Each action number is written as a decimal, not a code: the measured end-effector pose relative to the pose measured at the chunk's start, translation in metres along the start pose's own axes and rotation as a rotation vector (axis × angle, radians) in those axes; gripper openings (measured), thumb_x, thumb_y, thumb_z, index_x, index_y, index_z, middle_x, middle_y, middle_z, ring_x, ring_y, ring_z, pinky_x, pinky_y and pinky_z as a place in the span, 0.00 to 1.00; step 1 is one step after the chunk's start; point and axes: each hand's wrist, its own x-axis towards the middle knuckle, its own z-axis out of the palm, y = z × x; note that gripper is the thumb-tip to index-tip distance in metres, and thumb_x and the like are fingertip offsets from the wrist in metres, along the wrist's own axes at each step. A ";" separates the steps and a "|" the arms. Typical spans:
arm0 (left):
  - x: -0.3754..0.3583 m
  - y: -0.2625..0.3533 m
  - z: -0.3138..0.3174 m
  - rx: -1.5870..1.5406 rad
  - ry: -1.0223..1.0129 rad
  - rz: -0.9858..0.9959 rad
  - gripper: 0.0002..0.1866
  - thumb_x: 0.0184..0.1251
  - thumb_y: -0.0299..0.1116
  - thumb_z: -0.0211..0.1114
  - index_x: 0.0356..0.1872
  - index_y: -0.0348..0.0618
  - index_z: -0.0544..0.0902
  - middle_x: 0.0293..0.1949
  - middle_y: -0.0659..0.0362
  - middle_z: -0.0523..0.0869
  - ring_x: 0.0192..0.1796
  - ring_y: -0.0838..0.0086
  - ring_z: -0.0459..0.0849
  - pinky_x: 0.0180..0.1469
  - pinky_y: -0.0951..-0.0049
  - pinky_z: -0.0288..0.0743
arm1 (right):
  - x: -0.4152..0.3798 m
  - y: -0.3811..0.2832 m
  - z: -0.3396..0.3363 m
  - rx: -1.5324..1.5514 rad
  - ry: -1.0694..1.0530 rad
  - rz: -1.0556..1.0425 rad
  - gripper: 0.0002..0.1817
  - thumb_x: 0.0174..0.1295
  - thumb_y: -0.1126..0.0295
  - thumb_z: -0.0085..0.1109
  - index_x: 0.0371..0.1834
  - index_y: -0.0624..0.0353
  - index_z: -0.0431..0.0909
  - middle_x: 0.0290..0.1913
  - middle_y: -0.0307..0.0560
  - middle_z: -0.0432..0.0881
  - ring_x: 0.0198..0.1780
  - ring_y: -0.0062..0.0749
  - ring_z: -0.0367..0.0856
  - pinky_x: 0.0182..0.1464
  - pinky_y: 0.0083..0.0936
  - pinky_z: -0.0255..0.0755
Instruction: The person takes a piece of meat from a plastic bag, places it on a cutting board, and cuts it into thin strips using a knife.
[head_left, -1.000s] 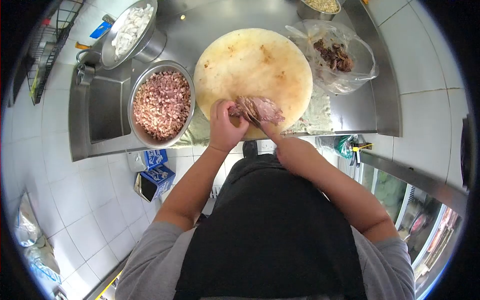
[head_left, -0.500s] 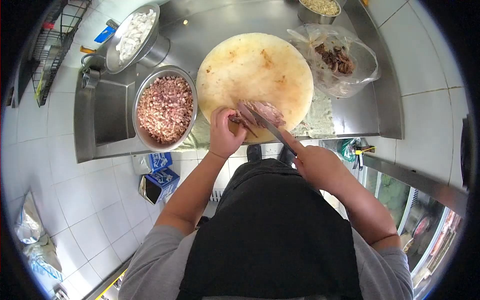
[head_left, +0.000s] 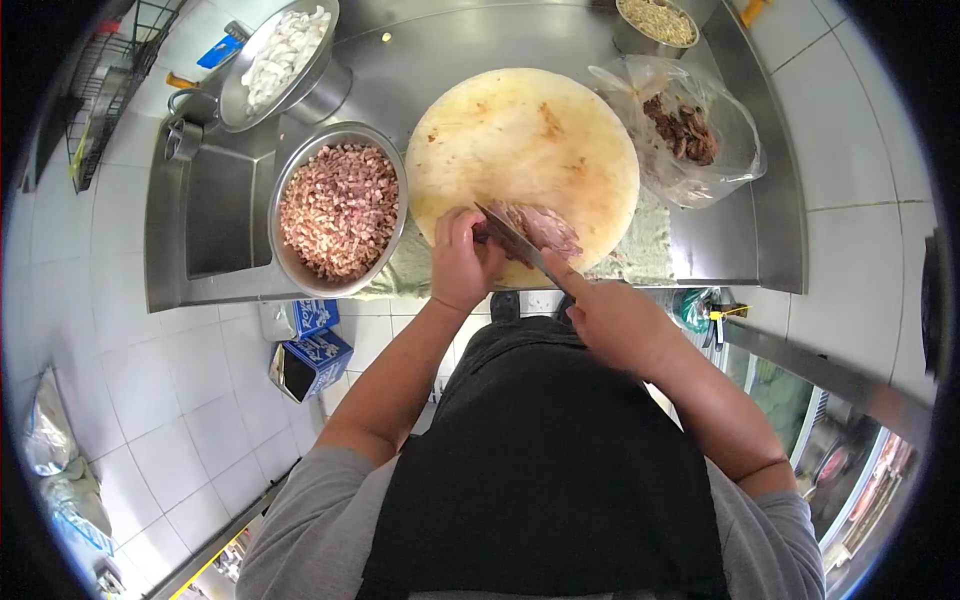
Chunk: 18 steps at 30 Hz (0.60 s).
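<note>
A piece of reddish-brown meat (head_left: pixel 546 228) lies near the front edge of a round cutting board (head_left: pixel 520 140). My right hand (head_left: pixel 620 320) is wrapped round the handle of a knife (head_left: pixel 522 243), with a finger along the blade. The blade lies slanted against the left part of the meat, its tip pointing up and left. My left hand (head_left: pixel 464 262) has its fingers curled round the left end of the meat, close to the blade. What lies under those fingers is partly hidden.
Left of the board stands a metal bowl of diced meat (head_left: pixel 340 212), behind it a bowl of white pieces (head_left: pixel 285 65). A plastic bag with dark meat (head_left: pixel 690 135) lies at right, a pot of shredded food (head_left: pixel 655 25) behind. The sink (head_left: pixel 230 220) is far left.
The view has shifted a little. My left fingers have closed in on the meat's left end, and the knife lies slightly further left on the meat.
</note>
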 end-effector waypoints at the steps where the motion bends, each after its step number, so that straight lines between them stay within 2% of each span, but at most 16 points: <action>1: 0.000 0.000 0.000 -0.013 -0.004 -0.007 0.23 0.56 0.25 0.71 0.54 0.37 0.75 0.53 0.42 0.80 0.55 0.45 0.79 0.60 0.51 0.76 | 0.002 -0.002 -0.004 -0.002 -0.002 -0.002 0.40 0.73 0.67 0.52 0.87 0.48 0.49 0.38 0.62 0.89 0.41 0.59 0.89 0.47 0.53 0.82; 3: -0.001 0.000 -0.001 -0.024 -0.009 -0.017 0.23 0.57 0.25 0.71 0.55 0.37 0.75 0.52 0.42 0.80 0.56 0.45 0.79 0.60 0.52 0.76 | 0.010 -0.008 -0.017 -0.059 -0.092 0.066 0.39 0.72 0.67 0.53 0.86 0.48 0.53 0.51 0.65 0.88 0.47 0.61 0.89 0.50 0.53 0.82; 4: 0.000 -0.001 -0.001 -0.006 -0.010 0.001 0.23 0.57 0.26 0.71 0.54 0.37 0.75 0.52 0.42 0.80 0.56 0.45 0.79 0.60 0.52 0.75 | 0.016 -0.007 -0.017 -0.058 -0.093 0.066 0.39 0.72 0.67 0.53 0.86 0.48 0.53 0.51 0.65 0.88 0.47 0.61 0.89 0.50 0.53 0.82; 6: 0.000 -0.003 0.001 0.009 -0.013 0.023 0.23 0.57 0.27 0.71 0.54 0.36 0.75 0.52 0.42 0.80 0.56 0.45 0.79 0.61 0.52 0.75 | 0.033 -0.003 -0.010 0.028 0.072 -0.081 0.38 0.72 0.67 0.54 0.86 0.48 0.55 0.69 0.67 0.78 0.55 0.60 0.87 0.54 0.52 0.82; 7: -0.001 -0.005 0.003 0.004 -0.013 0.022 0.23 0.57 0.27 0.70 0.54 0.36 0.75 0.52 0.42 0.80 0.56 0.45 0.79 0.61 0.52 0.75 | 0.049 0.004 0.001 0.029 0.075 -0.079 0.38 0.72 0.67 0.54 0.86 0.48 0.55 0.69 0.67 0.78 0.55 0.60 0.87 0.54 0.52 0.82; 9: -0.001 -0.005 0.002 -0.001 -0.015 0.022 0.23 0.57 0.27 0.70 0.55 0.36 0.75 0.52 0.42 0.80 0.57 0.44 0.78 0.61 0.52 0.75 | 0.075 0.011 0.022 -0.023 0.334 -0.251 0.37 0.71 0.69 0.52 0.85 0.49 0.57 0.80 0.65 0.64 0.61 0.59 0.84 0.58 0.51 0.81; 10: 0.000 -0.004 0.002 -0.003 -0.009 0.022 0.24 0.56 0.26 0.70 0.55 0.36 0.76 0.53 0.42 0.80 0.56 0.44 0.78 0.61 0.51 0.75 | 0.074 0.013 0.024 -0.023 0.335 -0.249 0.37 0.71 0.69 0.52 0.85 0.49 0.57 0.80 0.65 0.64 0.61 0.59 0.84 0.58 0.51 0.81; 12: 0.000 -0.003 0.001 -0.008 0.000 0.019 0.24 0.55 0.25 0.70 0.54 0.37 0.76 0.54 0.42 0.80 0.56 0.44 0.78 0.62 0.50 0.74 | 0.069 0.012 0.026 -0.002 0.359 -0.236 0.37 0.71 0.69 0.52 0.85 0.46 0.57 0.71 0.67 0.75 0.56 0.60 0.87 0.57 0.52 0.81; 13: -0.001 -0.002 0.001 0.021 -0.008 0.035 0.23 0.55 0.25 0.70 0.54 0.37 0.77 0.53 0.42 0.80 0.56 0.44 0.79 0.61 0.50 0.74 | 0.059 0.008 0.019 -0.006 0.356 -0.235 0.37 0.71 0.69 0.52 0.85 0.46 0.57 0.71 0.67 0.75 0.56 0.60 0.87 0.57 0.52 0.81; 15: -0.003 -0.002 0.002 0.049 -0.013 0.042 0.22 0.56 0.24 0.70 0.54 0.37 0.77 0.53 0.43 0.80 0.56 0.45 0.79 0.61 0.50 0.75 | 0.032 0.002 0.001 0.089 0.041 0.032 0.42 0.70 0.68 0.56 0.87 0.35 0.53 0.46 0.66 0.88 0.48 0.63 0.88 0.54 0.53 0.79; 18: -0.004 -0.003 0.000 -0.002 -0.046 0.016 0.21 0.59 0.24 0.68 0.54 0.36 0.76 0.54 0.41 0.78 0.56 0.45 0.78 0.61 0.52 0.75 | 0.003 0.009 -0.001 0.062 -0.042 0.070 0.42 0.69 0.68 0.57 0.87 0.36 0.54 0.45 0.66 0.88 0.47 0.63 0.88 0.52 0.55 0.79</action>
